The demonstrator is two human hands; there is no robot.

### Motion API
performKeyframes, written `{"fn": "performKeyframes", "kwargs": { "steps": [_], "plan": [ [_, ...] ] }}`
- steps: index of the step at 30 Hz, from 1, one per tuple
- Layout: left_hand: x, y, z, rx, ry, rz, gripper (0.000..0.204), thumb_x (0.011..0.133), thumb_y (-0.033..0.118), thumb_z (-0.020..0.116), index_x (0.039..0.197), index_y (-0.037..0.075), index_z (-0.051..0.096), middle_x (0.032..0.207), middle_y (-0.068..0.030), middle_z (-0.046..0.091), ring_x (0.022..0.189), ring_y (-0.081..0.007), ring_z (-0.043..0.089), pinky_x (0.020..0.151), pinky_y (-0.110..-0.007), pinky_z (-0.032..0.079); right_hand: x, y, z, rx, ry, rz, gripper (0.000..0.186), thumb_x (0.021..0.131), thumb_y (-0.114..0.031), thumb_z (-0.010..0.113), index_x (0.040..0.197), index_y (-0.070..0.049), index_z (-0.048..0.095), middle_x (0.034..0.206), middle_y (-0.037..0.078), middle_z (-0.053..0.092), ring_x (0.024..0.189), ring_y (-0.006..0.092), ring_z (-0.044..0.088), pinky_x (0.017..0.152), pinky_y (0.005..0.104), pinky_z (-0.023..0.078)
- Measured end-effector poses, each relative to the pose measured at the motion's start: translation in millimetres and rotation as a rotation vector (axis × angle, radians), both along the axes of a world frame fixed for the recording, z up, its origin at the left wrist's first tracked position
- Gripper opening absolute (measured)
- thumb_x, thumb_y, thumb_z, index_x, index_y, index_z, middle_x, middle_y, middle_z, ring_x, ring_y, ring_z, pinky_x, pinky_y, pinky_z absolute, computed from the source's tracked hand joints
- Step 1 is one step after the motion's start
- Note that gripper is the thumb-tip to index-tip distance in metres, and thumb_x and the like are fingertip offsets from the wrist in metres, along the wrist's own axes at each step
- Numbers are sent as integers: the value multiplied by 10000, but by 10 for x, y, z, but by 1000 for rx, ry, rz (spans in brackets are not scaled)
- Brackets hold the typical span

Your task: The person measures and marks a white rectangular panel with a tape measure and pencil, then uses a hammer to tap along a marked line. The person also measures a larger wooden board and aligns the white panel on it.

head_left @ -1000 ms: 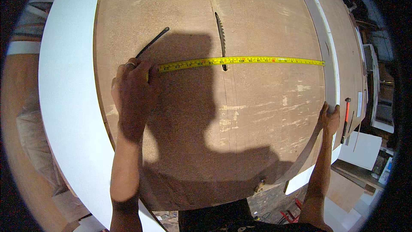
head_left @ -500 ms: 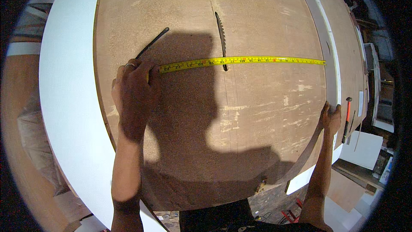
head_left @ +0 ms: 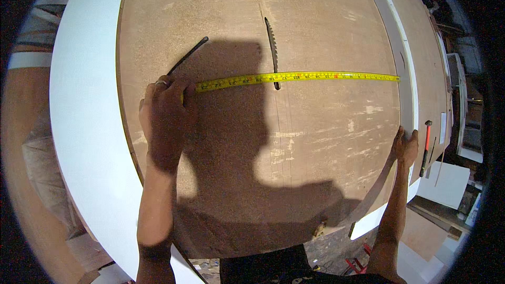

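Basically, L hand [head_left: 167, 110] grips yel. tape meas. [head_left: 307, 77], its L end hidden; R hand [head_left: 406, 150] clasps wht. strip [head_left: 408, 94].

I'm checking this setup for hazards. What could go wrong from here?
The yellow tape crosses the slot by the toothed blade; if that blade started, it might snag the tape. The right hand grips the long board, not the tape's end, so that end could slip and skew a reading. Shadow over the tape near the left hand may make marks easy to misread.
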State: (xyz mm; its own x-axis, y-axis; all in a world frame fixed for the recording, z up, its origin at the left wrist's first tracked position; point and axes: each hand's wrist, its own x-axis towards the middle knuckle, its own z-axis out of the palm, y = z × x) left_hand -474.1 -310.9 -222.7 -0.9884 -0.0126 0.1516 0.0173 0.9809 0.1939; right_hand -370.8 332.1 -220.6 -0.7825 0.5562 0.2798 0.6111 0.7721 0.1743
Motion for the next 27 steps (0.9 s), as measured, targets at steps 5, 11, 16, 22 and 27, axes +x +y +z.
{"fn": "performKeyframes", "kwargs": {
  "steps": [5,11,16,22,27],
  "plan": [
    [6,25,-3,-27,33,-6,179,946,241,702,1056,111,757,1095,-93,729,1013,-297,675,868,-440,564,-17,-64,41,-20,-7,-36,636,940,-559,660,1234,1,595,1116,303,704,1022,499,692,840,554,556],
    [-1,23,6,0,-6,-3,170,950,223,699,1064,112,758,1099,-92,731,1004,-295,675,868,-437,562,13,26,3,-35,-22,-59,706,935,-579,650,1349,-10,581,1245,309,671,1135,488,665,933,551,539],
    [2,30,-3,-3,19,-1,178,946,224,697,1071,116,766,1093,-94,734,1021,-301,676,875,-448,557,22,90,-38,-6,-26,-83,749,935,-593,643,1412,-24,553,1290,297,660,1160,489,656,953,548,540],
    [-5,19,-14,-1,9,6,194,950,233,686,1091,126,763,1101,-96,733,1032,-310,678,880,-455,554,12,0,0,37,-27,20,651,974,-587,620,1208,20,607,1103,312,701,1020,502,688,830,565,552],
    [2,28,-1,22,-2,3,198,959,233,673,1106,133,758,1101,-100,730,1034,-316,672,885,-463,544,-2,-82,51,47,5,26,640,962,-584,635,1174,20,620,1099,318,697,1011,508,686,826,557,556]
  ]
}}
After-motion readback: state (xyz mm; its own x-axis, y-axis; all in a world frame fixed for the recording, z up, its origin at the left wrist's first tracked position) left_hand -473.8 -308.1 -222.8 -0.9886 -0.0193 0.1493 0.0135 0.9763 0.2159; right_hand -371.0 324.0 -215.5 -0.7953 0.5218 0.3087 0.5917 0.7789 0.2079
